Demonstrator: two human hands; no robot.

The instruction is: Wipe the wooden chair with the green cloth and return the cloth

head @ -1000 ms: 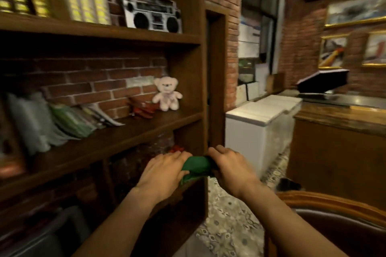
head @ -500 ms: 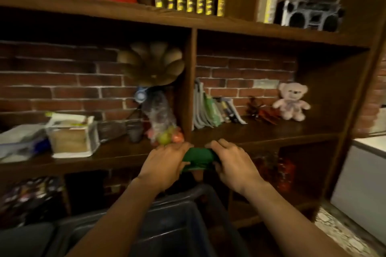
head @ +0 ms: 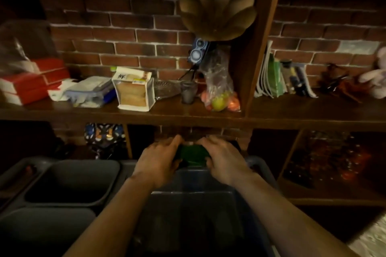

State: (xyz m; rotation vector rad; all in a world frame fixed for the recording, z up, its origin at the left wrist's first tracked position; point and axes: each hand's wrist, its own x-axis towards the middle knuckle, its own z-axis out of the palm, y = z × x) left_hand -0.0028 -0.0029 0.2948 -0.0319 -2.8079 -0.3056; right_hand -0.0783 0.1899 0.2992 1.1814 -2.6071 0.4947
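The green cloth (head: 193,154) is bunched small between both hands, just below the wooden shelf edge and above the far rim of a dark bin. My left hand (head: 157,159) grips its left side and my right hand (head: 224,159) grips its right side, fingers curled over it. Only the middle of the cloth shows. The wooden chair is out of view.
A dark plastic bin (head: 263,175) sits under my forearms, with two grey bins (head: 73,181) to its left. The wooden shelf (head: 167,117) holds red boxes (head: 31,81), a bread bag (head: 133,89), a bag of fruit (head: 219,98) and books (head: 275,77). Brick wall behind.
My view has swung left and down, from the room with the chair to the shelf and bins. Both hands keep hold of the green cloth and now sit lower, over the bin's rim.
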